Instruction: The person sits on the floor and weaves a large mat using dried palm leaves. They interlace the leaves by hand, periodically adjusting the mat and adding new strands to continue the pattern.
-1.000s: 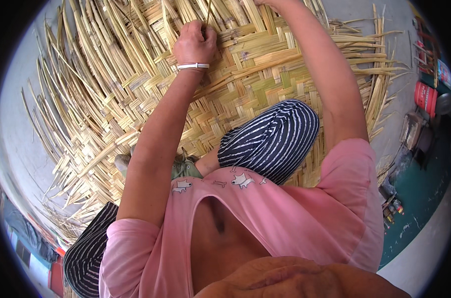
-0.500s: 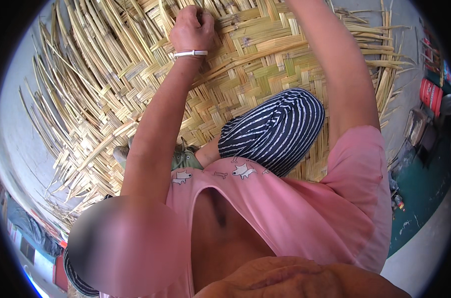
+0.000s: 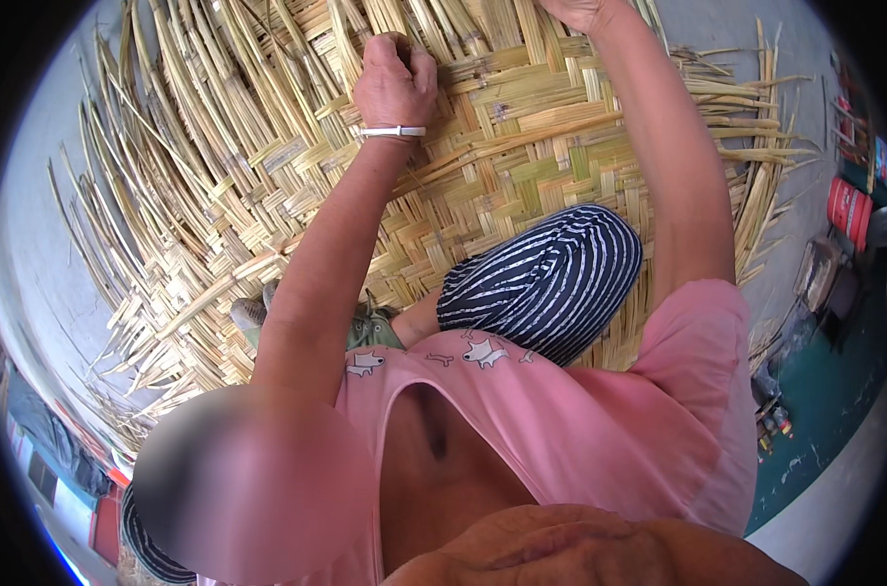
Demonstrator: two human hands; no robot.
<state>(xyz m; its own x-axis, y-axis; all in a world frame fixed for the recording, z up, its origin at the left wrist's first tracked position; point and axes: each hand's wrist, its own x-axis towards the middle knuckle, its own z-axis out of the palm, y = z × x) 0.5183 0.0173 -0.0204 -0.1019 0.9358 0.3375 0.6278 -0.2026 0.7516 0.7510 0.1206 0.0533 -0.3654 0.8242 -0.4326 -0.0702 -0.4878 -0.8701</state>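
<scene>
A large woven mat (image 3: pixel 522 146) of flat yellow-green reed strips lies beneath both my hands. Long loose strips (image 3: pixel 185 107) fan out from its left and upper parts. My left hand (image 3: pixel 397 83), with a white band at the wrist, rests on the weave near the top middle. Its fingers are curled down around reed strips, the tips hidden. Farther right, the top edge of the picture cuts off my right hand (image 3: pixel 582 14). It is beside upright strips at the far part of the mat, and its fingers cannot be made out.
My bent knee in striped trousers (image 3: pixel 546 278) rests over the mat's near side. A green shoe (image 3: pixel 370 327) lies by my left forearm. Grey floor (image 3: pixel 48 244) borders the mat. At the right are a red container (image 3: pixel 847 207) and a green surface (image 3: pixel 805 459).
The view has shifted, so the mat and my left hand sit lower in it. My right hand has come partly into view at the top; before, only its forearm showed.
</scene>
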